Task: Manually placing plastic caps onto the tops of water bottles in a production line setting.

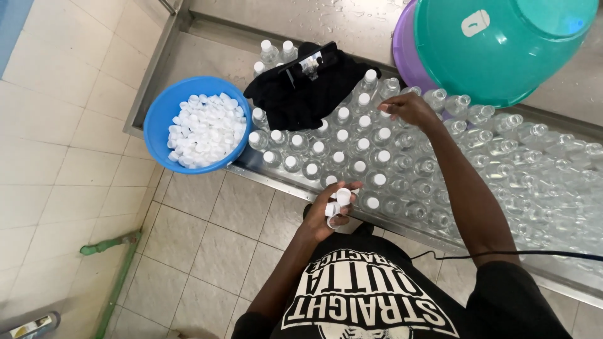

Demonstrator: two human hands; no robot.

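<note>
Several small white plastic caps [336,202] are clenched in the left hand [328,216], just before the steel tray [264,168]. On the tray, clear round bottles [402,164] are touched by the right hand [407,108], fingers curled on one bottle's top. A blue bowl [157,119] of caps sits left of the tray.

We see clear glossy plastic bottles [402,164], matt white plastic caps [207,129], glossy plastic bowls [496,44], dull metal trough [207,47], black cloth [308,91].

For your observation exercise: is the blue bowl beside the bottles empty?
No, the blue bowl is heaped with white caps, and it sits at the end of the rows of clear bottles.
</note>
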